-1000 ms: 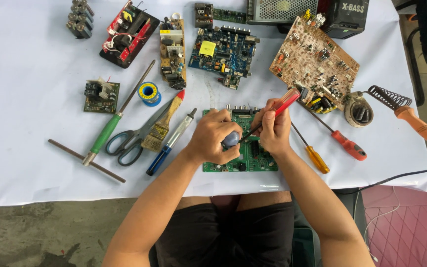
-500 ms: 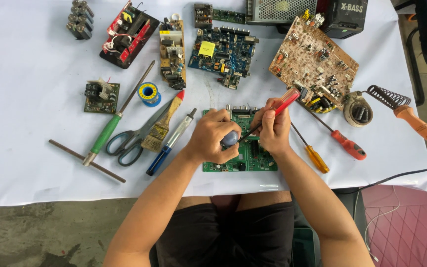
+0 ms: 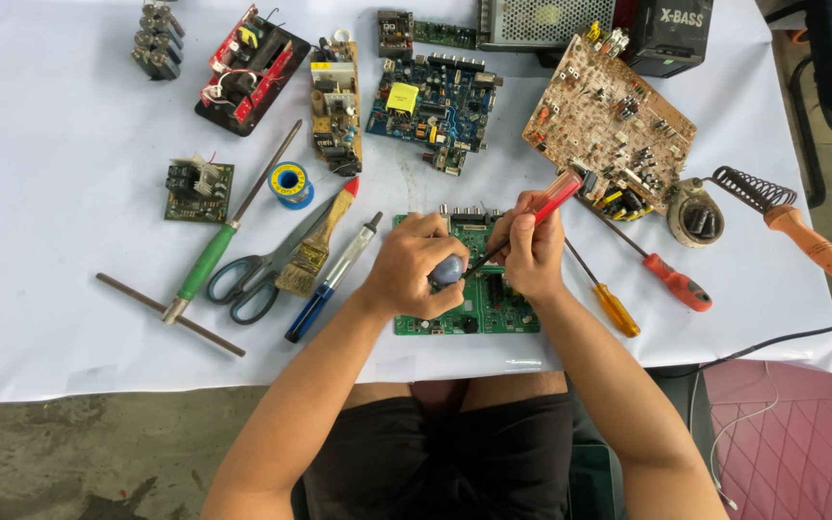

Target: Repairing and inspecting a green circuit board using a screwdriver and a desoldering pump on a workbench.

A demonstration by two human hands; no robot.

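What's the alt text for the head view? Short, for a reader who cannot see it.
Seen from above, a person's left hand grips a blue-handled tool and the right hand a red-handled screwdriver, both working over a green circuit board on a white-covered table. Other boards, scissors, a brush and a soldering iron lie around it.

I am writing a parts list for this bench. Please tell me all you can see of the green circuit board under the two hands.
The green circuit board is flat and rectangular and lies on the white table cover, near its front edge. Small dark components and a row of metal connectors along its far edge show. The left hand rests on it, gripping a blue-grey object. The right hand holds a red-handled tool whose thin tip points down at the board. Both hands hide much of its middle.
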